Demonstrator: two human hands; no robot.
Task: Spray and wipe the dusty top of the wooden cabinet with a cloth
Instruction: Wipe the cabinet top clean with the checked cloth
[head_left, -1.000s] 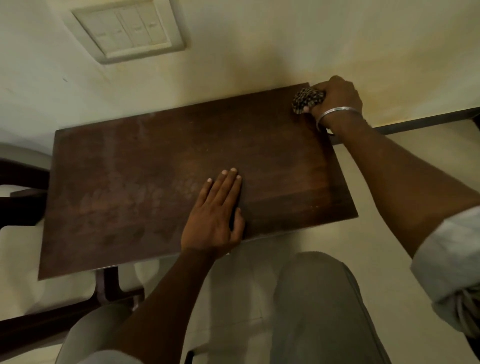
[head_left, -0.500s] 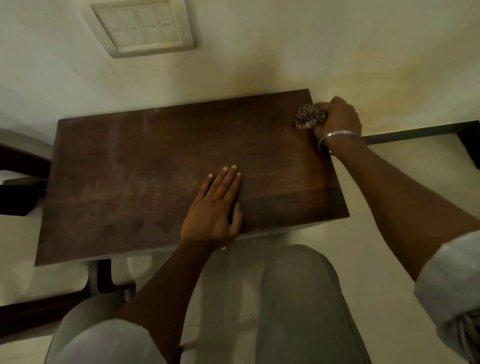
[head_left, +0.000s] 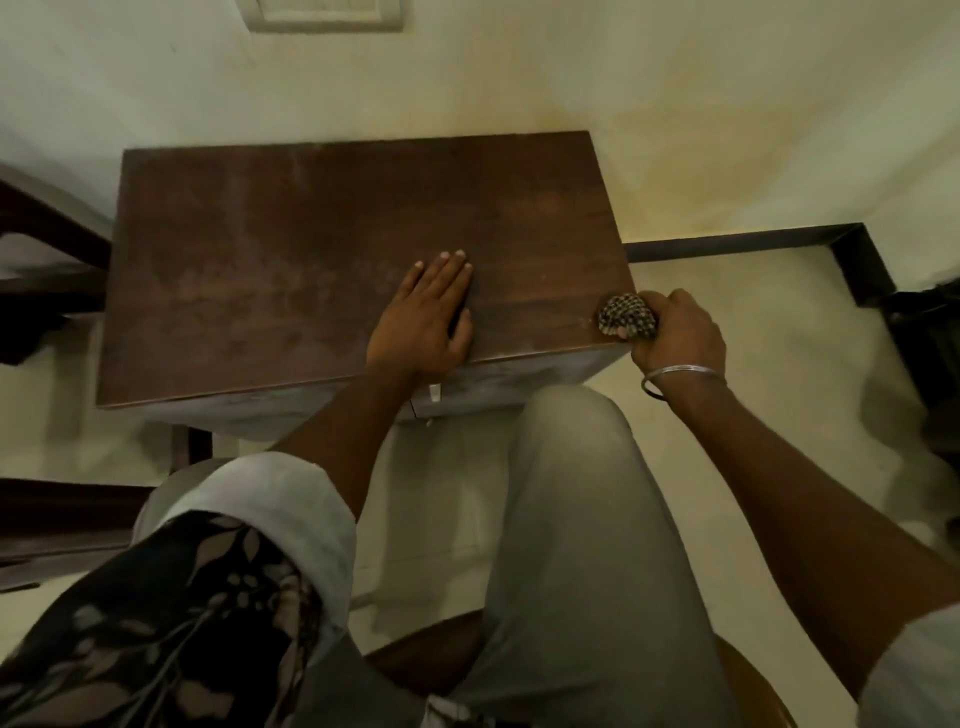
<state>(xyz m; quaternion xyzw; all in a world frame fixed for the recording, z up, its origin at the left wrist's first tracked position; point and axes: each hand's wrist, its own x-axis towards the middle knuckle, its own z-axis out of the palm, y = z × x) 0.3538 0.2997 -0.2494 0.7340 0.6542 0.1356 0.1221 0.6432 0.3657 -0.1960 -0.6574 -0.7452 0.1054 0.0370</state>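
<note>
Right hand (head_left: 675, 332) clenched round the balled cloth (head_left: 626, 316) at the cabinet top (head_left: 311, 218) near-right corner, left hand (head_left: 426, 317) flat and released mid-top; risk: cloth slides off the edge, leaving the dusty left half unwiped.

A: Item one, cabinet top (head_left: 311, 234)?
B: Dark brown wood, matt, grain visible, with pale dusty smears on the left half.
A: Item two, cloth (head_left: 626, 314)?
B: Woven fabric, small dark-and-light check, rough-looking.
A: Item three, bangle (head_left: 680, 371)?
B: Thin silvery metal, glossy.
A: Item four, floor (head_left: 779, 364)?
B: Pale, smooth, slight sheen.
</note>
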